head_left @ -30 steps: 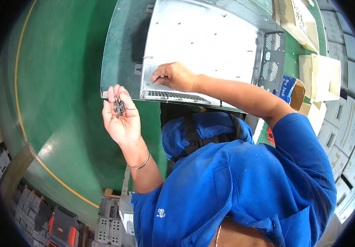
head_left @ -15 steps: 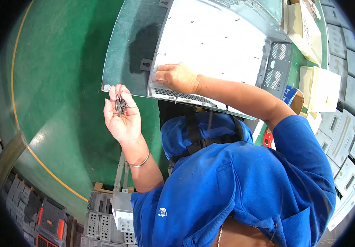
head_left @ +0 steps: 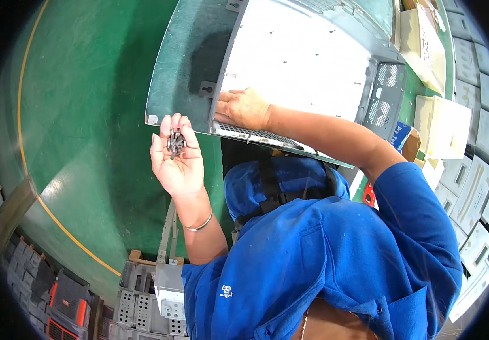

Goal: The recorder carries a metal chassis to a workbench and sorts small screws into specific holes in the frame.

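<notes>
My left hand (head_left: 180,173) lies palm up, its fingers curled round a small heap of dark, slim metal pieces (head_left: 175,145) that look like screws or pins. Beside it, a shallow metal chassis (head_left: 304,73) with a bright white inner face and grey side walls rests on a glassy-topped table (head_left: 168,93). My right hand (head_left: 248,109) reaches into the chassis at its near left corner, fingers bent down against the inner wall. Whatever those fingertips pinch is hidden. A grey mounting tab (head_left: 206,89) sticks out of the left wall close to them.
At the right stand pale bins (head_left: 451,127), one holding small parts (head_left: 424,48), and an opened blue box (head_left: 401,135). Stacked grey-white panels (head_left: 471,178) line the far right. Grey perforated metal parts (head_left: 134,309) sit low left on the green floor (head_left: 86,141).
The chassis, table and my left hand appear slightly further right in view. My right fingers have gone lower against the inner left wall. The left hand still holds the metal pieces.
</notes>
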Motion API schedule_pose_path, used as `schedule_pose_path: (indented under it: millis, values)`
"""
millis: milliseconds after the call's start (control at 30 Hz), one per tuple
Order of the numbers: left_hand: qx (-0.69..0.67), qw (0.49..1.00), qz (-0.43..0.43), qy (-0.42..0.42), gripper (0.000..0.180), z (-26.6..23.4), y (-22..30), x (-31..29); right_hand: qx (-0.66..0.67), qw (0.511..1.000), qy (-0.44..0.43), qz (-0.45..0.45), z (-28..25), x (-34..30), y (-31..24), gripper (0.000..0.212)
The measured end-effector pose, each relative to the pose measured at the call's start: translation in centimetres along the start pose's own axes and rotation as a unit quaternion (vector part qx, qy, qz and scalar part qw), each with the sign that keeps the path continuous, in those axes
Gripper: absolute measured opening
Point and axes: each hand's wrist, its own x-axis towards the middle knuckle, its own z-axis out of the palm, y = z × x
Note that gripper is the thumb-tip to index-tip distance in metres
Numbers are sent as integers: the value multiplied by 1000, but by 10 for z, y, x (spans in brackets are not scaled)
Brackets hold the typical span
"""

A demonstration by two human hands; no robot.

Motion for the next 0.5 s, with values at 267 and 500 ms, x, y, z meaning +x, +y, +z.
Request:
schedule_pose_path:
  millis: [267,500]
  values:
    - [0,998,-40,-38,52,29,-11,-12,191,970,15,150,-57,-10,-4,21]
    - [15,994,-111,-17,56,57,-38,-10,234,963,128,-15,-123,6,-39,7]
